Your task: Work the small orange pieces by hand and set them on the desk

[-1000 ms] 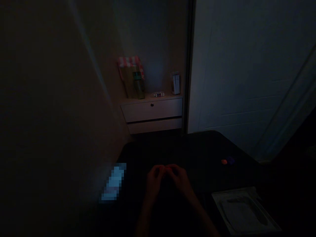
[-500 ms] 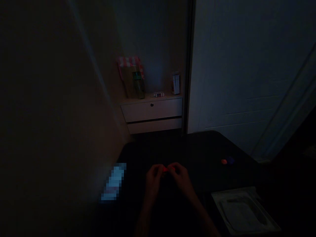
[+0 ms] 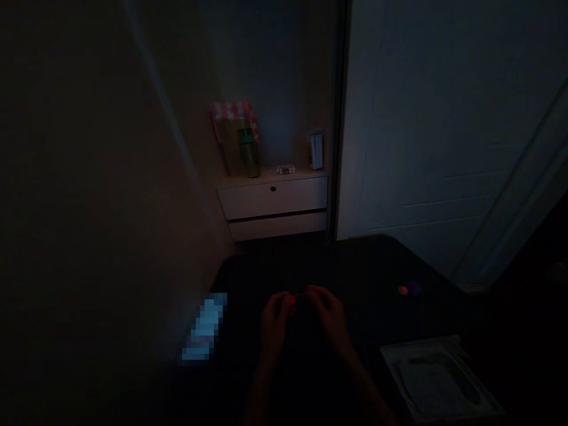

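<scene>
Red piece: located above the black table, at the fingertips of the left hand. From my remote station I read the state of the hands as follows. Left: thumb and fingers pinch the red piece. Right: the fingertips of the right hand draw together just beside it, at the end of what looks like a thin reddish strand bridging the gap; I cannot tell whether they grip it.

Step in hand, in my judgement: working the small piece by fingertip, one hand holding, the other pulling or guiding. This calls for a steady left pinch and light, controlled tension from the right.

Materials: the red piece appears small and rounded; low light hides its texture. To the right lie an orange lump and a purple lump, touching or nearly so, both smooth-looking. Nearer the camera is a pale, shallow tray with a rounded recess. At far left, a glowing rectangle is pixelated beyond identification.
</scene>
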`<state>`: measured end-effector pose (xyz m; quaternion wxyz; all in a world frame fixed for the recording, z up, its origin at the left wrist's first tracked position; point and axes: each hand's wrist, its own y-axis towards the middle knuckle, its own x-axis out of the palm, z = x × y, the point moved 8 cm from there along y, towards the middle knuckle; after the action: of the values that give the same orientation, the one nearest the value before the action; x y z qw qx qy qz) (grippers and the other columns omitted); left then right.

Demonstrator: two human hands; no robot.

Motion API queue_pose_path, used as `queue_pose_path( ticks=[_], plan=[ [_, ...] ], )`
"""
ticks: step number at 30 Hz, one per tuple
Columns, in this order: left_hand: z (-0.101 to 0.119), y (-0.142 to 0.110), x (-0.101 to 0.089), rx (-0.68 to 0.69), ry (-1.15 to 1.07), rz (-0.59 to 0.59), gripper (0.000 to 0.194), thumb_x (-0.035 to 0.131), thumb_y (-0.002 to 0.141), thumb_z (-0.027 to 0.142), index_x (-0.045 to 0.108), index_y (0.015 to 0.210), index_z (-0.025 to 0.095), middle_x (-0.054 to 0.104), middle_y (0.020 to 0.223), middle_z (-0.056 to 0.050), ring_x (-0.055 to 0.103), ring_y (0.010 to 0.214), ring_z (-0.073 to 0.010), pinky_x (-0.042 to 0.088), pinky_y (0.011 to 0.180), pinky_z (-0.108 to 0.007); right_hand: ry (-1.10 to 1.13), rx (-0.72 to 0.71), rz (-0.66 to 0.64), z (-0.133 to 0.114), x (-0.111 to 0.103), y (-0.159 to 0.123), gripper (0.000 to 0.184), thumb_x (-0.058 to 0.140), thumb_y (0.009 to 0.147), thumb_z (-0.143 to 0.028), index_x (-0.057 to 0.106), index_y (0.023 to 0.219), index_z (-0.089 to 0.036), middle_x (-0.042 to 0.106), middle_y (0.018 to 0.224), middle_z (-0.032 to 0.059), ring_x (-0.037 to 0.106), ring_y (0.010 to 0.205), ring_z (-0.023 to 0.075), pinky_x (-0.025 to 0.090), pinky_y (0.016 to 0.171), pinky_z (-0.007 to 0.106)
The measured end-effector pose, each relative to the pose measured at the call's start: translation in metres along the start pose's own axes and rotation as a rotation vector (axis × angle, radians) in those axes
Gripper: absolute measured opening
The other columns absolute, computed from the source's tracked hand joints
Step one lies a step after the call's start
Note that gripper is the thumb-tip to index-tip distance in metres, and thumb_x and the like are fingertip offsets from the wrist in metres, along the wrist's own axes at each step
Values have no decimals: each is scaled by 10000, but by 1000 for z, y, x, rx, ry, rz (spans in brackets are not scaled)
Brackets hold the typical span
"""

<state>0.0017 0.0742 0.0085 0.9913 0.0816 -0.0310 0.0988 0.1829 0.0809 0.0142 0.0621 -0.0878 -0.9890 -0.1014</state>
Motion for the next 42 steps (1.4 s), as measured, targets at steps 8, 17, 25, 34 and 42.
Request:
queue_pose_path(
  ticks=[8,17,25,34,42],
  plan=[
    [1,0,2,-16,-13,-16,428,758,786,506,717,1020,149,766,982,-117,718,836,-224,553,754,-325,7,6,-209,-5,17,-7,471,711,835,-547,767,1166,-217,765,1182,107,700,1119,309,517,1009,462],
    [-5,2,-2,-35,-22,-7,381,803,754,450,768,980,145,790,998,-134,736,930,-274,566,846,-382,-76,-73,-321,-5,28,-9,361,702,876,-504,790,1123,-256,772,1168,74,714,1088,289,521,1004,436],
    [-9,4,-5,-33,1,16,432,766,789,487,779,1060,150,783,1086,-140,724,1019,-290,549,911,-392,-74,-144,-376,-21,33,-15,354,624,936,-516,779,1151,-280,759,1183,62,698,1103,255,522,1003,394],
    [4,-2,9,41,111,-147,381,636,906,491,800,1049,178,795,1038,-108,723,978,-288,542,879,-372,-170,-187,-288,-14,27,-10,274,694,895,-468,801,1018,-248,750,1004,65,704,929,239,542,834,339],
    [7,-5,16,8,91,-222,393,616,924,494,781,1098,184,775,1114,-112,703,1059,-298,520,947,-391,-273,-228,-146,-10,21,-11,212,675,908,-375,759,1036,-229,754,1024,76,706,935,251,547,843,361]
  ],
)
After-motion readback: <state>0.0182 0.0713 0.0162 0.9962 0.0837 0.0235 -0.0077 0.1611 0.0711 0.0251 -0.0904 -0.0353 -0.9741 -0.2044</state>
